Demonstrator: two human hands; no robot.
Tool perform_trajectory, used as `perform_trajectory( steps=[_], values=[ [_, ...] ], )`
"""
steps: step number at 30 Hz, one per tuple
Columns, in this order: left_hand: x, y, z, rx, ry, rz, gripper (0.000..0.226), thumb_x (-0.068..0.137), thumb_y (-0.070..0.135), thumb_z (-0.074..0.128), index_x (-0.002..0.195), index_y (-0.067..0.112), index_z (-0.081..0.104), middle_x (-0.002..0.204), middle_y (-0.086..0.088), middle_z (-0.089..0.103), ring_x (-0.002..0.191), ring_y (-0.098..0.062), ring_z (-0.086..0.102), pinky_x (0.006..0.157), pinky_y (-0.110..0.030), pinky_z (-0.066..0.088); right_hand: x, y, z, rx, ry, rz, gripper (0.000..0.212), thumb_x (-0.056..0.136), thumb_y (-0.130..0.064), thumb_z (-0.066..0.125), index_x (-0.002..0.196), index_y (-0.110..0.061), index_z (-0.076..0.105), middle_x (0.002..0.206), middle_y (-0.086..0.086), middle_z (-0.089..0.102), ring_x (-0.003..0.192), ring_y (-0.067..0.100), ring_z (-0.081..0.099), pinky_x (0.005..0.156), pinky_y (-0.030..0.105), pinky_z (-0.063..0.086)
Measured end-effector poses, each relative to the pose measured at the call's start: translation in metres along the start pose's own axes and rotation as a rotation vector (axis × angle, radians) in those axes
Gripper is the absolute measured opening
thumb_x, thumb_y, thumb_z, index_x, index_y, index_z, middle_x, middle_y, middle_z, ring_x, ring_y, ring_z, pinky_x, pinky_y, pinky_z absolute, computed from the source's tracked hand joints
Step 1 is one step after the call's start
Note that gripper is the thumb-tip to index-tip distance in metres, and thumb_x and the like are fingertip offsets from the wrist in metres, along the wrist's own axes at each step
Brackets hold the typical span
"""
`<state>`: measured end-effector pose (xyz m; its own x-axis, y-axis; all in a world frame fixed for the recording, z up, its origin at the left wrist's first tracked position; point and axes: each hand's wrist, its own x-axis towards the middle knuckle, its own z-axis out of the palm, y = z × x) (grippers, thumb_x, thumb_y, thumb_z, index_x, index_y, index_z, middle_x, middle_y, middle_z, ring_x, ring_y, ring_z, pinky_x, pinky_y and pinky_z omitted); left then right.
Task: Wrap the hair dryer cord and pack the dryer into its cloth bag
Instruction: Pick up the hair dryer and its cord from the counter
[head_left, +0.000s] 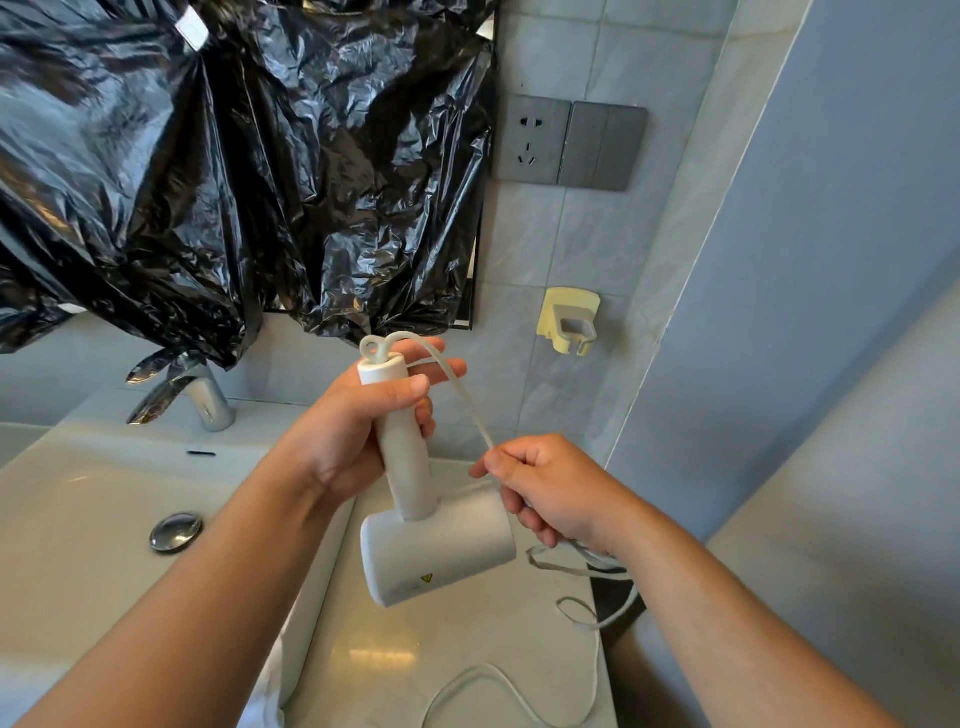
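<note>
At 9 o'clock lies the white sink (78, 499), its drain plug (175, 531) shut and the chrome tap (208, 400) behind it at 10 o'clock, under a sheet of black plastic (234, 156) that hangs over the wall.

Near the centre the person's left hand (358, 431) holds the hair dryer (415, 499) upside down, handle up and barrel low, above the pale surface (441, 649). The fingers are curled round the handle, the thumb pressed on its front near the end cap, and 2 fingers stretched out behind the top, where the cord (457, 395) leaves in a small curl.

From that curl the cord runs down toward 3 o'clock into the right hand (550, 488), whose fingers pinch it between thumb and forefinger, the others folded in. Below that hand, at 5 o'clock, the slack lies in loose loops on the surface and trails off the bottom edge. No cloth bag can be made out.

The wrapping seems barely begun: no turn lies on the handle yet. To do it well, the right hand should likely keep light tension and lay even turns side by side down the handle, while the left thumb pins the first turn and the exit curl stays soft, not kinked. The loose loops could snag or knot, so feeding them through the pinch a little at a time looks wise.

At 2 o'clock on the tiled wall sit a grey socket (530, 140) and an empty yellow holder (569, 319).
</note>
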<state>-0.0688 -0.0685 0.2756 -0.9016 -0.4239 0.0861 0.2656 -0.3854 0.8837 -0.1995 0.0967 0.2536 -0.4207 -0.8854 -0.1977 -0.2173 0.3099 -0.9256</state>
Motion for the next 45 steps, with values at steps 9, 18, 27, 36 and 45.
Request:
perform_trajectory(
  steps=[9, 18, 27, 36, 45],
  values=[
    [0.025, 0.034, -0.002, 0.098, 0.414, 0.23, 0.016, 0.071, 0.002, 0.058, 0.079, 0.016, 0.058, 0.061, 0.001, 0.055, 0.051, -0.011, 0.052, 0.054, -0.025, 0.047, 0.001, 0.0, -0.012, -0.225, 0.001, -0.018, 0.014, 0.088, -0.02, 0.064, 0.076, -0.014, 0.061, 0.06, 0.003, 0.063, 0.055, 0.015, 0.059, 0.058, 0.032, 0.053],
    [0.022, 0.069, -0.03, 0.45, 0.732, 0.421, 0.022, 0.069, 0.002, 0.067, 0.072, 0.023, 0.06, 0.072, -0.001, 0.055, 0.064, -0.015, 0.051, 0.063, -0.031, 0.043, -0.007, 0.025, -0.054, -0.466, 0.231, 0.009, 0.026, 0.089, -0.03, 0.06, 0.065, -0.022, 0.06, 0.059, -0.002, 0.067, 0.056, 0.008, 0.062, 0.065, 0.033, 0.051],
    [0.014, 0.034, -0.002, 0.228, 0.571, 0.394, 0.019, 0.064, 0.004, 0.063, 0.07, 0.019, 0.053, 0.059, 0.005, 0.054, 0.055, -0.012, 0.052, 0.057, -0.026, 0.045, -0.013, -0.039, -0.017, -0.129, -0.407, -0.005, 0.028, 0.073, -0.017, 0.069, 0.099, -0.024, 0.06, 0.083, 0.001, 0.069, 0.072, 0.016, 0.064, 0.071, 0.028, 0.053],
    [0.014, 0.022, 0.022, -0.118, 0.437, 0.378, 0.02, 0.067, 0.0, 0.057, 0.07, 0.019, 0.053, 0.068, 0.0, 0.046, 0.055, -0.011, 0.048, 0.063, -0.025, 0.044, 0.024, -0.014, 0.023, 0.338, 0.436, 0.1, 0.066, 0.064, -0.053, 0.075, 0.119, -0.025, 0.054, 0.124, 0.0, 0.061, 0.11, 0.02, 0.059, 0.1, 0.047, 0.047],
    [0.006, 0.01, 0.011, 0.084, 0.489, 0.237, 0.025, 0.069, 0.005, 0.072, 0.086, 0.016, 0.056, 0.076, -0.006, 0.057, 0.069, -0.019, 0.056, 0.066, -0.036, 0.049, 0.032, -0.007, -0.007, 0.644, 0.494, 0.072, 0.047, 0.068, -0.036, 0.077, 0.108, -0.021, 0.058, 0.104, 0.013, 0.07, 0.087, 0.032, 0.067, 0.08, 0.05, 0.055]
  ],
)
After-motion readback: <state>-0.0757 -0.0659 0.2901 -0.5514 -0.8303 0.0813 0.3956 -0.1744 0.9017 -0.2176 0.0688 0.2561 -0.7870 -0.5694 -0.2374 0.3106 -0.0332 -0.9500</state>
